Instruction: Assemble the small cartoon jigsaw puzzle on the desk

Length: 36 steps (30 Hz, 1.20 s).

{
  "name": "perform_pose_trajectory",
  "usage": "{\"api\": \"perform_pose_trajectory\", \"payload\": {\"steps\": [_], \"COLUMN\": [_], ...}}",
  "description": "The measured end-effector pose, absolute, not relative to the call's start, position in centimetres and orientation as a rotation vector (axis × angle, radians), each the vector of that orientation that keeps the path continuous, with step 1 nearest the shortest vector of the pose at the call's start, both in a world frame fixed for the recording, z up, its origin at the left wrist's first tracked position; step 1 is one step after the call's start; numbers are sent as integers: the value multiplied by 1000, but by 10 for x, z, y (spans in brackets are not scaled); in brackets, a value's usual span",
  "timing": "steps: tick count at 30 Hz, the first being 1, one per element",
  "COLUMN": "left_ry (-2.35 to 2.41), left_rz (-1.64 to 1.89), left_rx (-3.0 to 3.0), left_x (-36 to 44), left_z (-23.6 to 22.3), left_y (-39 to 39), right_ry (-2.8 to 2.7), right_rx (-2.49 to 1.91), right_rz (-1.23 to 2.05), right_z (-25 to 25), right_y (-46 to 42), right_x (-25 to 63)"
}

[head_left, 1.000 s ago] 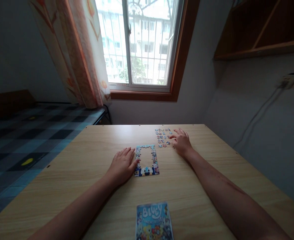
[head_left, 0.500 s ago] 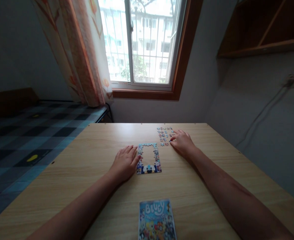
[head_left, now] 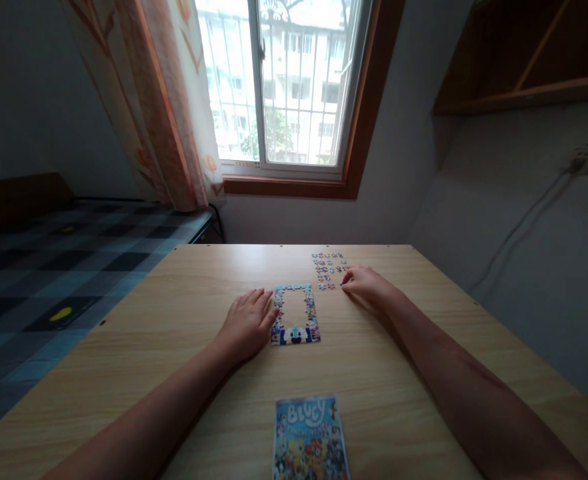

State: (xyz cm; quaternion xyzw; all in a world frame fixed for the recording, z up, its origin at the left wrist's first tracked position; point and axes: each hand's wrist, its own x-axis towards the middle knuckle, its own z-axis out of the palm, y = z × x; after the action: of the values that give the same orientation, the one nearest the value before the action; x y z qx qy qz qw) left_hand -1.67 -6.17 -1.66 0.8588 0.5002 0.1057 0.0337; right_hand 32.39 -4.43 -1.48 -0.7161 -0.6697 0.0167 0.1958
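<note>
A partly assembled jigsaw puzzle (head_left: 310,313) lies on the table as a rectangular border, bare wood showing through its middle and a blue and white face along its near side. My left hand (head_left: 249,320) rests flat with fingers spread, its thumb and fingertips at the puzzle's left edge. Several loose puzzle pieces (head_left: 324,270) are laid out in rows beyond the puzzle to the right. Beside them, my right hand (head_left: 367,285) has its thumb and fingers pinched on a small dark blue puzzle piece (head_left: 343,285).
A colourful box (head_left: 311,440) marked "Bluey" lies at the near side of the wooden table (head_left: 174,320). To the left stands a bed (head_left: 99,260) with a checked cover. A window (head_left: 299,87) and a curtain (head_left: 159,100) are behind the table.
My right hand's fingers have drawn together into a pinch, the index finger no longer stretched out over the loose pieces. My left hand stays beside the puzzle. The view has shifted slightly.
</note>
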Motion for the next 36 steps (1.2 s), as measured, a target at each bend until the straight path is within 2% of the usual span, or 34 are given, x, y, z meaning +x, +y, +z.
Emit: {"api": "perform_pose_trajectory", "payload": {"steps": [16,29,36], "left_ry": [1548,1545,1531], "left_rz": [265,254,349], "left_rx": [2635,2651,2672], "left_x": [-16,-16,-17], "left_z": [-13,-14,-19], "left_y": [-64,-63,-61], "right_ry": [-1986,-1954,-1942], "right_rx": [-2031,-2026,-1924], "right_rz": [165,307,368], "right_z": [-14,9,4], "right_y": [-44,-59,-63], "right_x": [326,307,310]}}
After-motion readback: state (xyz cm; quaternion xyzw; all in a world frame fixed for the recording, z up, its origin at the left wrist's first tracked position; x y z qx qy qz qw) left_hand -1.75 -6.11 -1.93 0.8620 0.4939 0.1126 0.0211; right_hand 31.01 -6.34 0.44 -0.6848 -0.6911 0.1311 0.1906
